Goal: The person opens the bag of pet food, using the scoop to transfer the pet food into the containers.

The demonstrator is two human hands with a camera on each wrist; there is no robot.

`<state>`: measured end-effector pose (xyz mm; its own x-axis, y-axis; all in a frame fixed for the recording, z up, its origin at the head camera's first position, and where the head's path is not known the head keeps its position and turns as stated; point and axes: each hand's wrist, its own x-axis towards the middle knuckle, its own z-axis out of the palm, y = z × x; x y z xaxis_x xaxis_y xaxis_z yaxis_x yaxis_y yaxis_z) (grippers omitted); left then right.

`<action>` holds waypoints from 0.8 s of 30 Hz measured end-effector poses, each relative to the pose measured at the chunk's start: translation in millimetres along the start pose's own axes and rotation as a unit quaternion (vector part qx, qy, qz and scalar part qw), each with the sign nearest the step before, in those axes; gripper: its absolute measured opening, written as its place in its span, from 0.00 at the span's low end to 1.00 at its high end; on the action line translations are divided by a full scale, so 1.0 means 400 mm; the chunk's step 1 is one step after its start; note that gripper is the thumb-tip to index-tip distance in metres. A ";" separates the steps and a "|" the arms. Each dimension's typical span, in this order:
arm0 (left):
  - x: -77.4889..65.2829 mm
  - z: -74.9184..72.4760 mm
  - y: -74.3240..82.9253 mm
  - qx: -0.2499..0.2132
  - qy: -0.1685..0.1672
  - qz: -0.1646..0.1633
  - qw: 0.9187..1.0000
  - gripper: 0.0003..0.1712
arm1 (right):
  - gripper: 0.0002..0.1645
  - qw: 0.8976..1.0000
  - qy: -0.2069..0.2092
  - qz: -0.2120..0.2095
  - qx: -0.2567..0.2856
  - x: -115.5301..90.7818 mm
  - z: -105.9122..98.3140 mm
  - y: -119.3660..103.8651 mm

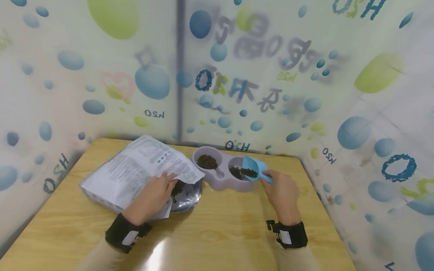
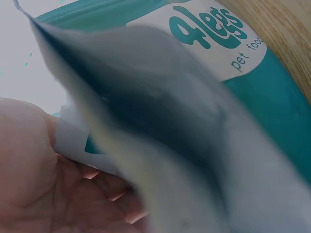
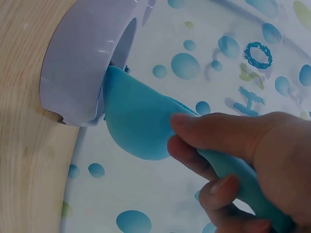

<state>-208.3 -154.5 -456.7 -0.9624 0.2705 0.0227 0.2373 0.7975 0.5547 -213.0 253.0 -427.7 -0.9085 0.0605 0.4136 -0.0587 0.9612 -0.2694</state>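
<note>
My right hand grips the handle of a light blue scoop, its bowl tilted over the right side of a lilac double pet bowl. Dark brown kibble lies in the scoop, and more kibble sits in the right bowl beneath. On the left, my left hand holds the mouth edge of a white and teal pet food bag, which lies on its side. Its fingers curl at the bag's lip in the left wrist view. Kibble shows inside the bag's open mouth.
The pet bowl's left side also contains kibble. Everything rests on a wooden table, with patterned walls close behind it and at both sides. The bag's mouth lies right beside the pet bowl.
</note>
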 end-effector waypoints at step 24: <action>0.003 0.007 -0.010 0.000 0.010 -0.006 1.000 0.30 | 0.21 0.999 0.044 -0.020 -0.003 0.006 0.016 0.002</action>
<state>-210.0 -155.9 -461.4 -0.9675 0.2505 0.0332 0.2263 0.8003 0.5553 -217.8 252.1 -432.6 -0.8656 0.0446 0.4988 -0.0917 0.9651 -0.2455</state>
